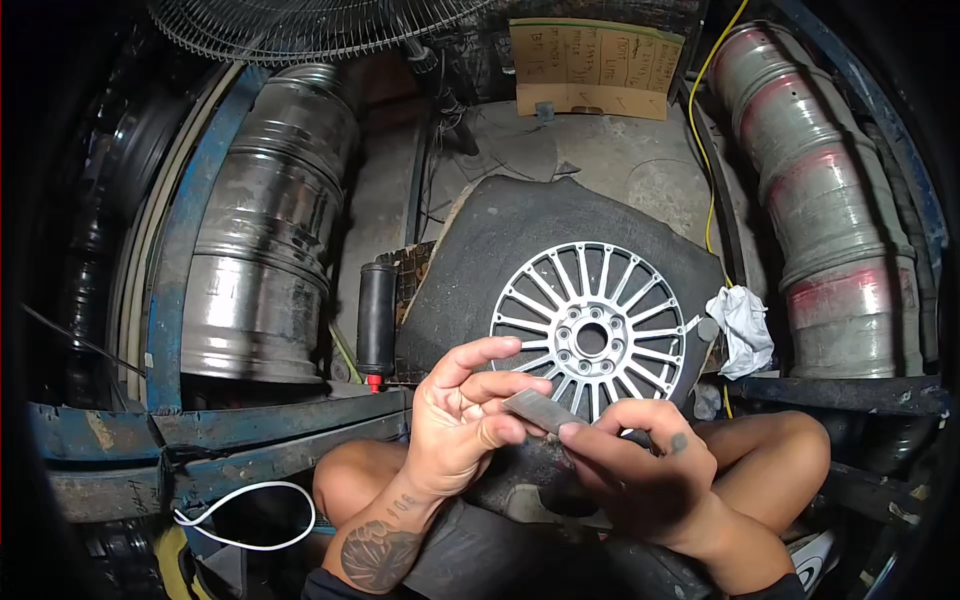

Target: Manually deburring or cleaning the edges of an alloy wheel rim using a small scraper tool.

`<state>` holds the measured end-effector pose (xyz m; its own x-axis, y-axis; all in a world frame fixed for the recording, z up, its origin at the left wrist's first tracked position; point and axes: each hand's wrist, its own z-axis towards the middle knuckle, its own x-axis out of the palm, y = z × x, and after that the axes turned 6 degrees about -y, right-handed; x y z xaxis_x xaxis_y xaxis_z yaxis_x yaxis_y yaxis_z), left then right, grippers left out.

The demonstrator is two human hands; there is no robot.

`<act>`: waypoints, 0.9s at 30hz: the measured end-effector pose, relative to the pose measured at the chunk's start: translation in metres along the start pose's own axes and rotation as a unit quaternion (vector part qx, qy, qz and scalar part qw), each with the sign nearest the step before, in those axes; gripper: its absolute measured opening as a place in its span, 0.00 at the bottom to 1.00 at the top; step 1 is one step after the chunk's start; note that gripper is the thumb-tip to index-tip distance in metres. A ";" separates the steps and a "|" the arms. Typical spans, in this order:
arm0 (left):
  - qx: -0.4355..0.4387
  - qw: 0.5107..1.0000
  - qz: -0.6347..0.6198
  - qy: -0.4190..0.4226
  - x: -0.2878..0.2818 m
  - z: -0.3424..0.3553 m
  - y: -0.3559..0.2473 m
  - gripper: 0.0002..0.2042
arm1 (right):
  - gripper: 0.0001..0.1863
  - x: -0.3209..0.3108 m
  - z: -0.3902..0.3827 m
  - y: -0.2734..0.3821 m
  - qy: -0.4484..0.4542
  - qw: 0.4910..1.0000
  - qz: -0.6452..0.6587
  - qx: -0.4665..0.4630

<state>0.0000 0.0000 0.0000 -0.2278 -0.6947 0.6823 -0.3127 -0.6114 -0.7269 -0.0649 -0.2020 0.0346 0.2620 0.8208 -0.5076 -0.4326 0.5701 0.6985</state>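
Between the thumb and fingers of my right hand [650, 475] is a small flat grey strip [545, 411], perhaps abrasive paper. It is held tilted, with its free end toward my left hand [455, 420]. The left fingers are apart and slightly curved, with the thumb and middle finger close to that end; whether they touch it I cannot tell. Just beyond my hands lies a silver multi-spoke wheel [574, 340], face up, its near edge partly covered by them. Under the wheel is a dark grey mat [470, 240].
Stacked metal wheel rims stand at left [250, 300] and right [845, 315]. A black cylinder with a red tip [377, 320] is left of the mat, a white cloth [742, 335] right of it. Farther off are a fan [320, 25], cardboard [600, 65] and a yellow hose [697, 140].
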 end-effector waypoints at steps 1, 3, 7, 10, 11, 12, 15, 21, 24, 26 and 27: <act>0.006 1.000 0.008 -0.007 0.001 0.000 0.000 0.31 | 0.20 0.000 0.000 -0.001 0.005 1.000 0.001 -0.001; 0.006 1.000 0.011 -0.010 0.003 0.002 0.002 0.31 | 0.20 -0.001 -0.001 -0.002 0.011 1.000 -0.005 0.003; -0.028 0.990 0.123 -0.068 0.002 0.005 0.001 0.25 | 0.16 0.012 0.002 -0.006 -0.016 0.993 0.092 0.068; -0.054 0.975 0.183 -0.114 -0.004 0.004 0.006 0.24 | 0.14 0.018 -0.005 -0.018 0.014 0.989 0.113 0.092; -0.057 0.976 0.179 -0.108 -0.006 0.003 0.011 0.24 | 0.12 0.021 -0.010 -0.024 0.014 0.983 0.137 0.121; -0.069 0.976 0.183 -0.098 -0.013 0.002 0.016 0.24 | 0.12 0.021 -0.015 -0.028 0.038 0.977 0.154 0.143; -0.091 0.975 0.186 -0.081 -0.019 -0.001 0.024 0.24 | 0.14 0.025 -0.032 -0.040 0.069 0.905 0.306 0.288; -0.118 0.968 0.217 -0.053 -0.031 0.001 0.032 0.24 | 0.26 0.030 -0.049 -0.058 0.099 0.712 0.523 0.457; -0.108 0.965 0.228 -0.064 -0.038 0.007 0.046 0.23 | 0.26 0.036 -0.058 -0.072 0.084 0.611 0.609 0.500; -0.091 0.963 0.243 -0.071 -0.039 0.012 0.054 0.22 | 0.24 0.036 -0.061 -0.077 0.082 0.587 0.629 0.502; -0.090 0.963 0.244 -0.074 -0.041 0.014 0.057 0.22 | 0.24 0.035 -0.061 -0.077 0.076 0.580 0.635 0.505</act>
<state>0.0047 -0.0116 -0.0710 -0.2583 -0.9373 0.2341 -0.3594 -0.1317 -0.9238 -0.0750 -0.2196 -0.0677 0.1734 0.6324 0.7550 0.5518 -0.6973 0.4575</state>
